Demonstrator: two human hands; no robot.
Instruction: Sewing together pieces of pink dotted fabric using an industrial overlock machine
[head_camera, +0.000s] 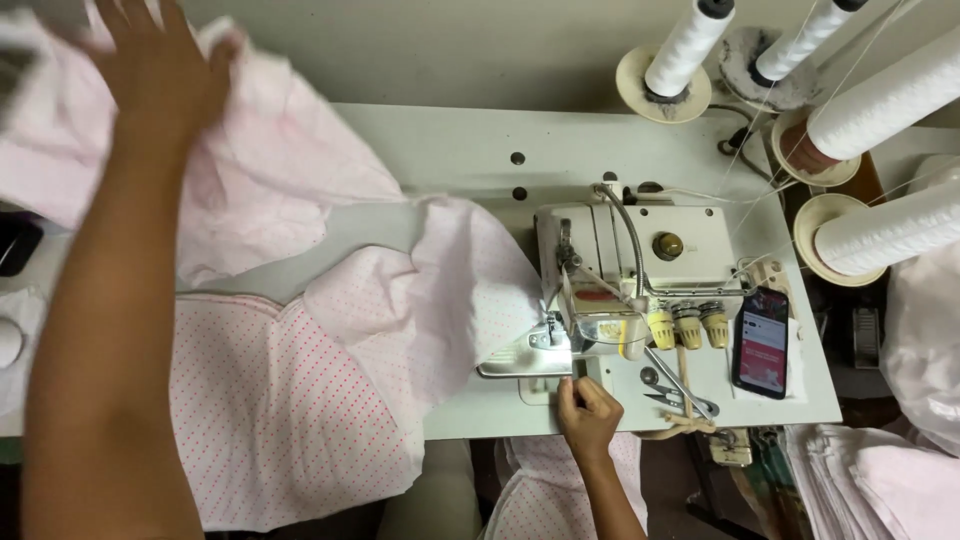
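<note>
Pink dotted fabric (300, 330) covers the surface (450, 150) from 9 to 6 o'clock, its edge tucked under the overlock machine (630, 270) at centre. Left hand (160, 80) at 11 o'clock, fingers spread flat on the fabric, gripping nothing. Right hand (588, 415) at 6 o'clock, fingers curled at the machine's front; can't tell what they pinch. Phone (762, 342) at 3 o'clock.
</note>
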